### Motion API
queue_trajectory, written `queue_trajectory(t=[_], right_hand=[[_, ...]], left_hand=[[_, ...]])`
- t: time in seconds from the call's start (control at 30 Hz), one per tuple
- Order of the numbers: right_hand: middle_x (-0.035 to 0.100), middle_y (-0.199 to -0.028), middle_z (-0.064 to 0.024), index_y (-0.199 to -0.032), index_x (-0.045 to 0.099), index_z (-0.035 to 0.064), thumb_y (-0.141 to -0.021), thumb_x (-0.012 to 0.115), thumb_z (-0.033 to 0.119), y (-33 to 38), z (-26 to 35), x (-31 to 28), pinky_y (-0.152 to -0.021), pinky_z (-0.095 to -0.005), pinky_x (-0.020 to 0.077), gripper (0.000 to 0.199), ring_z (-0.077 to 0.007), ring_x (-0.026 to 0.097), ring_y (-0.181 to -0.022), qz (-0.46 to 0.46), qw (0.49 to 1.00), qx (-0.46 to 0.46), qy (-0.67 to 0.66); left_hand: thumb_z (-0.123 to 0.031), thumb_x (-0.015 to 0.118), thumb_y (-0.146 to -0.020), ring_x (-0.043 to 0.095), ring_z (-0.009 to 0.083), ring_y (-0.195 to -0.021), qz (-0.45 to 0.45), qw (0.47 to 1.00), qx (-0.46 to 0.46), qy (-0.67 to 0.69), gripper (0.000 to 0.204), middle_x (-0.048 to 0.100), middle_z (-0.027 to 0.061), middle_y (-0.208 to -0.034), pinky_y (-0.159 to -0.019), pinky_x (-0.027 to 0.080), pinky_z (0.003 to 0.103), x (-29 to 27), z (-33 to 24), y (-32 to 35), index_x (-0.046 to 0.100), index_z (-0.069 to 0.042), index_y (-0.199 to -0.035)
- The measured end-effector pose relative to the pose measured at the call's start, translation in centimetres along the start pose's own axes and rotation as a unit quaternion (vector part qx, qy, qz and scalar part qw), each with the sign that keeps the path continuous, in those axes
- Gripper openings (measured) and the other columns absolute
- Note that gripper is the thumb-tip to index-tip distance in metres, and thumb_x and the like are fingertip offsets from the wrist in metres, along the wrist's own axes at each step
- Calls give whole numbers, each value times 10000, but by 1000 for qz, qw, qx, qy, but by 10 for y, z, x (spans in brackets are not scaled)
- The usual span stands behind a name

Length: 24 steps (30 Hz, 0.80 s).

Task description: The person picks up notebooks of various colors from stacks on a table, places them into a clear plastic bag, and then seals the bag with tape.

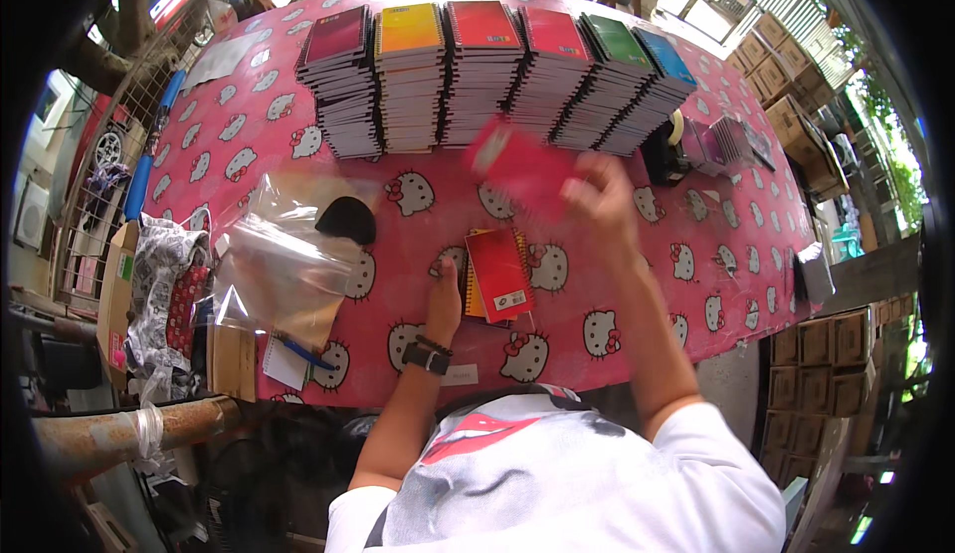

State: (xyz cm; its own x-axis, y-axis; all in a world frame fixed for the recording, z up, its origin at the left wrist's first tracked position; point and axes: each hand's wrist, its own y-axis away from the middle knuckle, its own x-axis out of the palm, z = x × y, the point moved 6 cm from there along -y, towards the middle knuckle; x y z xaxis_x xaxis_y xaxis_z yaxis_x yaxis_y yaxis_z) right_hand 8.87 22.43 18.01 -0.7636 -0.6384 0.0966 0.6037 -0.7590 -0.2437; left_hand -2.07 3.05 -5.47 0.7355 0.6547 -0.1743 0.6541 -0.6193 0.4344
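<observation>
My right hand [600,195] is closed on the edge of a pinkish-red notebook [532,170], smeared by motion, held above the table in front of the tall stacks. My left hand [445,299] rests edge-on at the left side of a small pile of spiral notebooks, its fingers stretched out and partly hidden. On top of that pile lies a red notebook [499,267] with a white label at its lower end. A yellow notebook [475,304] shows beneath it, turned slightly.
Several tall stacks of spiral notebooks [482,76] stand in a row at the back. Clear plastic sheets [288,275] and a black round piece [346,221] lie at left, near a blue pen [310,356] on a small pad. Dark boxes and a tape roll [676,127] sit at right.
</observation>
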Motion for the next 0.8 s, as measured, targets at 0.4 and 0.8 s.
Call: queue_trajectory(t=[0.4,0.8], right_hand=[[603,-926,-136,-851,603,23,-713,652,88,-74,45,-54,-802,-376,456,160,-313,564,-889,-4,843,-281,459],[510,-1209,-240,-1269,420,-21,-795,589,510,-242,47,-121,-983,-387,356,732,-340,474,-1155,-9,823,70,563]], left_hand=[[-175,722,-733,615,180,-841,35,981,168,95,432,628,125,-971,-716,498,293,9,-87,47,536,26,-1067],[-221,658,-789,599,188,-854,52,975,113,184,380,628,130,-945,-753,467,308,16,-49,31,551,47,-1036]])
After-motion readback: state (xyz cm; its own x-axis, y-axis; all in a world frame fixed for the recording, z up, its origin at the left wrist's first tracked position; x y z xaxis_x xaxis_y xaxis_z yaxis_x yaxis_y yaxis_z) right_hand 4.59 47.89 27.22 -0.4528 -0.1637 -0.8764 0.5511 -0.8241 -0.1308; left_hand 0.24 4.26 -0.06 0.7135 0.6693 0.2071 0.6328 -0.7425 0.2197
